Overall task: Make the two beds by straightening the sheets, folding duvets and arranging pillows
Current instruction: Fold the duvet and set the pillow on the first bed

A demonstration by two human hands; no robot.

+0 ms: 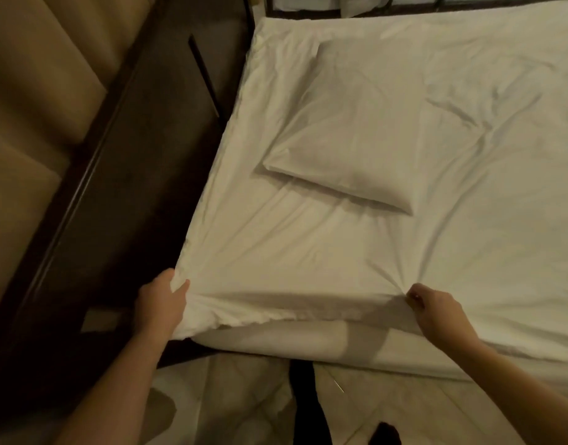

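Plainly, from the head view, the step in hand is straightening the sheet on one bed. The wrinkled white cotton sheet (308, 261) fills the centre and right of the frame, with a plump white rectangular pillow (350, 130) lying on it toward the upper middle. At lower left the left hand (162, 303) grips the sheet's bunched corner, its fingers (179, 285) curled round the fabric. At lower right the right hand (436, 311) pinches the near edge, and creases fan out from that pinch across the bed. Between the two hands the hem is lifted slightly, so the pale side of the mattress (308, 340) shows beneath. A dark wooden frame (125, 175) runs diagonally down the left, with tan padded panels (35, 91) beyond it in the upper left, and pale floor tiles (250, 396) at the bottom.

By my reading, the next move calls for an even pull with both hands toward the bottom of the frame (enough to flatten the long creases), then tucking the hem under the mattress. No duvet is visible.
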